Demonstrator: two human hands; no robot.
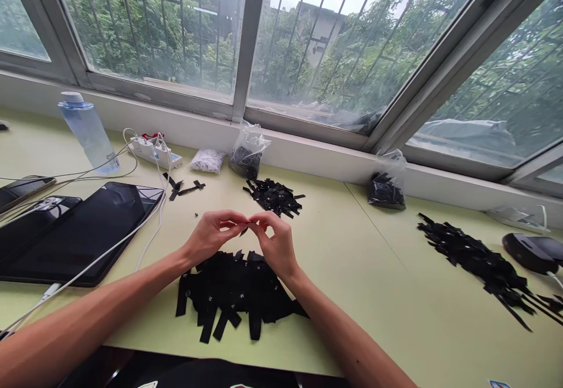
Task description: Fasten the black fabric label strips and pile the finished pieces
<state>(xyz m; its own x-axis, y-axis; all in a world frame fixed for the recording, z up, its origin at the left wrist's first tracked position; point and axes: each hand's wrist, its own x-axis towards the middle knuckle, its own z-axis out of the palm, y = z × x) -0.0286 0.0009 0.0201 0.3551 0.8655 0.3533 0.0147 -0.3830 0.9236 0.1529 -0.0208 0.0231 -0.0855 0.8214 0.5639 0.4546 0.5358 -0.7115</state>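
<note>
– Bare forearms (109, 312) come first, nearest us. What do we log for the hands?

– Left hand (213, 234) and right hand (278, 244) meet, both pinching a small dark piece (243, 231); mostly covered, so we cannot tell its shape. It sits at the far edge of a heap of black strips (229, 294), over it or just beyond.

– Why that grip?

– Our judgement: something so small needs two pinches to stay steady. We think the heap lies close for short reaches, and the farther pile (275, 196) sits apart to prevent mixing.

– Containers?

– We note one clear bag (247, 156) and a second clear bag (388, 187), each holding black pieces. A packet (206, 161) holds small whitish items, unidentified. Bottle (90, 133): capped, bluish, fill level uncertain.
</note>
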